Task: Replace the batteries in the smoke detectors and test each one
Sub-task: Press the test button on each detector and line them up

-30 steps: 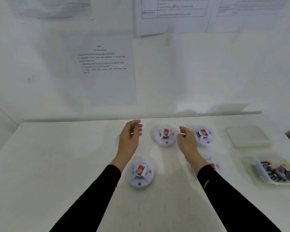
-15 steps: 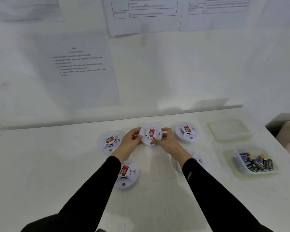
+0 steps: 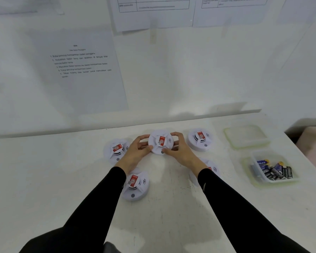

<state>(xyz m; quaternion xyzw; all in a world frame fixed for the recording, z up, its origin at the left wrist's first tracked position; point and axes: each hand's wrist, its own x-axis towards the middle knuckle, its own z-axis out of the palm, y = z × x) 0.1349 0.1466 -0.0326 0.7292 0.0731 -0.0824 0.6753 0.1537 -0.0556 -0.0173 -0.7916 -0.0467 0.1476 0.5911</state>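
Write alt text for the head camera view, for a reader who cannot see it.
The left hand and right hand grip a round white smoke detector from either side at a white table. Four more detectors lie around it, with an open box of batteries and a lid to the right. Printed sheets hang on the wall behind.

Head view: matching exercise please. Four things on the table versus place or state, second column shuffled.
Things:
1. middle detector
2. lid
3. tub
4. near-left detector

Place or state:
a. holds batteries
b. beside the left sleeve
c. gripped by left hand and right hand
d. lies flat beyond the tub

Pairs: 1-c, 2-d, 3-a, 4-b
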